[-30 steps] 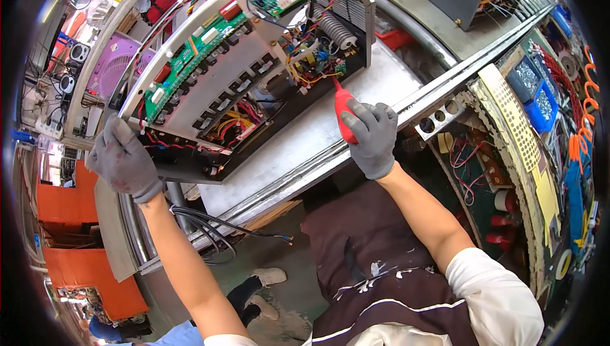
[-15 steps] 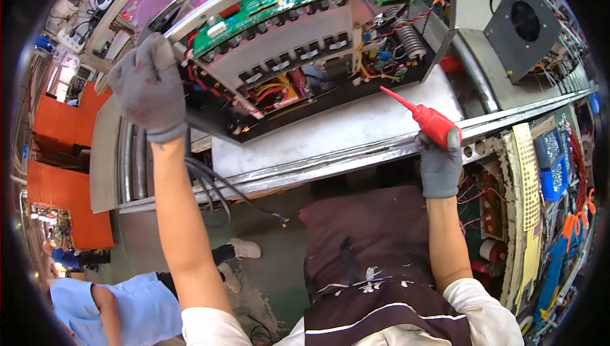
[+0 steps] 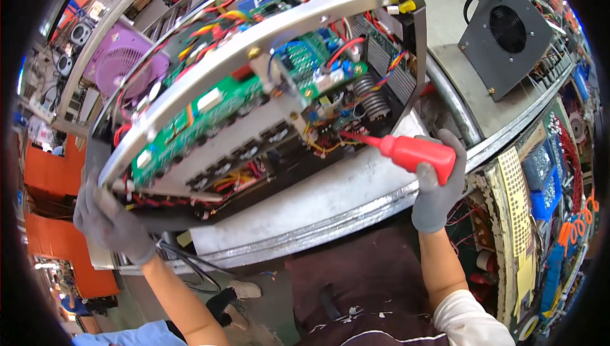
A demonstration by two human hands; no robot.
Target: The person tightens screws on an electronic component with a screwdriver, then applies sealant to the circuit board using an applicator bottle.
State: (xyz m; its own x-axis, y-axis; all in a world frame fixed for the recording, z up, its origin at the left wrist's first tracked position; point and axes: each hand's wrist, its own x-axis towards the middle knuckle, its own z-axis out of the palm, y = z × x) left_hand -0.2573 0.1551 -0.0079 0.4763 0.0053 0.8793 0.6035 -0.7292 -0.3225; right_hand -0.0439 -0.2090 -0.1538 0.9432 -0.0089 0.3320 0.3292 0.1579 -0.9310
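The gloved right hand [image 3: 443,187] has its thumb and fingers clamped round the red bottle [image 3: 416,155], just off the near right side of the chassis [image 3: 305,20]. The bottle lies nearly level, probably so that its thin nozzle [image 3: 365,138] can reach in between the parts; the tip overlaps the chassis's lower right, but whether it touches anything I cannot tell. The gloved left hand [image 3: 114,222] is at the chassis's near left corner, fingers curled by the edge, perhaps to steady it; whether they grip or merely rest, I cannot tell

The chassis sits on the pale plate [image 3: 356,181], its open side facing the person, which seems to leave the insides within reach. Inside it are a green board [image 3: 173,137] on the left below the rail, many coloured wires, and a ribbed coil [image 3: 375,101] near the right wall. Well to the right of the chassis, a blue bin [image 3: 545,201] holds small metal parts, too small to tell. Beyond the chassis's right end stands a dark fan panel [image 3: 495,66]
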